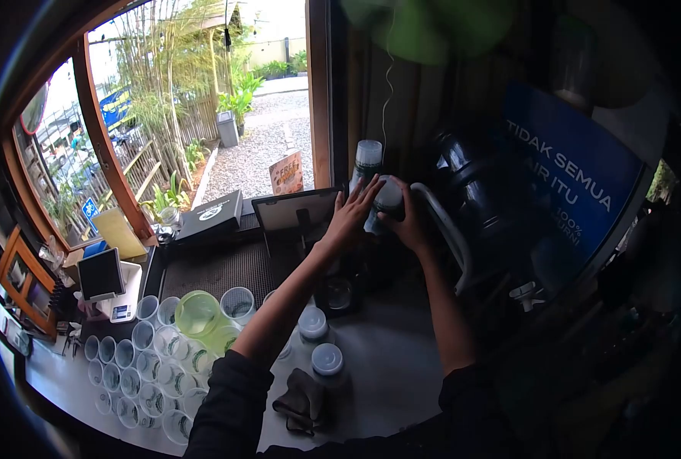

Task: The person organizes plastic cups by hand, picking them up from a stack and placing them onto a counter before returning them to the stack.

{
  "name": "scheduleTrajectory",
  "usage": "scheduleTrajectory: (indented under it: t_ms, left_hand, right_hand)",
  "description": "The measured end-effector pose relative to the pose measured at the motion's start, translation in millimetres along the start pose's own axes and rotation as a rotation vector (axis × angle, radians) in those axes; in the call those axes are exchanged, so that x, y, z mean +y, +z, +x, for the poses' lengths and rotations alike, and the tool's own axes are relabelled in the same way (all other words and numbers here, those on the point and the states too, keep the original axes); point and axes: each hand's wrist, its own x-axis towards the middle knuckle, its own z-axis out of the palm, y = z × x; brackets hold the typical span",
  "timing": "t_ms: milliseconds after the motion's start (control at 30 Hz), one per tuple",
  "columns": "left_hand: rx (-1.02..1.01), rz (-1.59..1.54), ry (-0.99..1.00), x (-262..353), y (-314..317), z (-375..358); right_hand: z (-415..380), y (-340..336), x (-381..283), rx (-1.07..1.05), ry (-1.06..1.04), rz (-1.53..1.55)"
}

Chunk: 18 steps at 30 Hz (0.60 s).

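Observation:
Beyond the far side of the counter, both my hands are up at a stack of clear plastic cups (389, 200) with a pale round top. My left hand (350, 214) lies along the stack's left side, fingers long and slightly spread. On the other side, my right hand (409, 224) curves its fingers and thumb round it. Just behind rises a second cup stack (368, 155), close to my left fingertips. The lower part of the held stack is dark and partly hidden by my hands.
Rows of clear cups (149, 367) cover the counter's left, with a greenish pitcher (197, 312) among them. Two white-lidded containers (327, 359) and a dark cloth (301, 402) lie between my forearms. A tablet (101, 274) stands left; a curved pale handle (449, 237) is right.

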Motion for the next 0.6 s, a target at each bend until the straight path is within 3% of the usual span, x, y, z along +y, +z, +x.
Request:
scheduleTrajectory:
  t_ms: [267,400,600]
  left_hand:
    - [0.105,0.068,-0.044,21.8,-30.7,-33.6]
    - [0.101,0.088,-0.115,38.0,-68.0,-77.6]
    - [0.118,-0.006,-0.265,66.6,-126.5,-173.9]
  right_hand:
    - [-29.3,-5.9,-52.4,0.240,-0.042,0.038]
    - [-57.4,1.8,-112.5,0.300,0.048,0.056]
    - [-101.7,47.9,-178.9,0.138,0.112,0.208]
